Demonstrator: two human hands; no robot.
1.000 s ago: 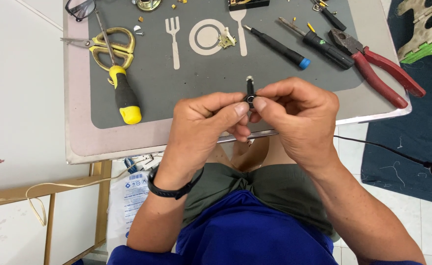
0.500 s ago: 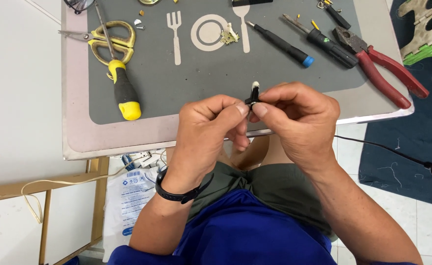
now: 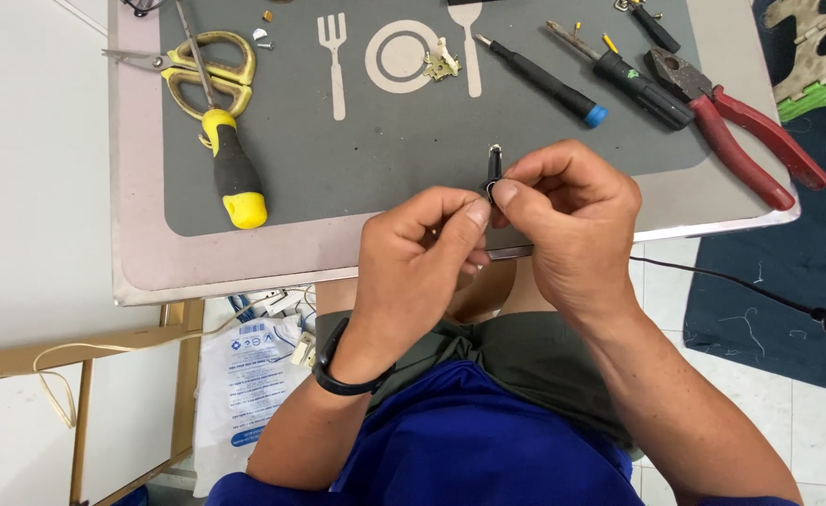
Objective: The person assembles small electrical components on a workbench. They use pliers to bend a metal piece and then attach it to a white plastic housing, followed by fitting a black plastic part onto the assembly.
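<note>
My left hand (image 3: 422, 258) and my right hand (image 3: 572, 220) meet over the near edge of a small table. Between their fingertips they pinch a small black part with a metal ring at its top (image 3: 494, 169). The part stands roughly upright, and most of it is hidden by my fingers. A black band circles my left wrist (image 3: 338, 370).
A grey placemat (image 3: 385, 141) covers the table. On it lie a yellow-handled screwdriver (image 3: 230, 164), yellow scissors (image 3: 197, 61), a small brass piece (image 3: 441, 64), a blue-tipped screwdriver (image 3: 544, 84), a black screwdriver (image 3: 624, 75) and red pliers (image 3: 741, 126). A black cable (image 3: 741, 286) runs off to the right.
The hands and the small part have stayed together; they sit slightly higher over the mat's near edge, with small finger shifts around the part.
</note>
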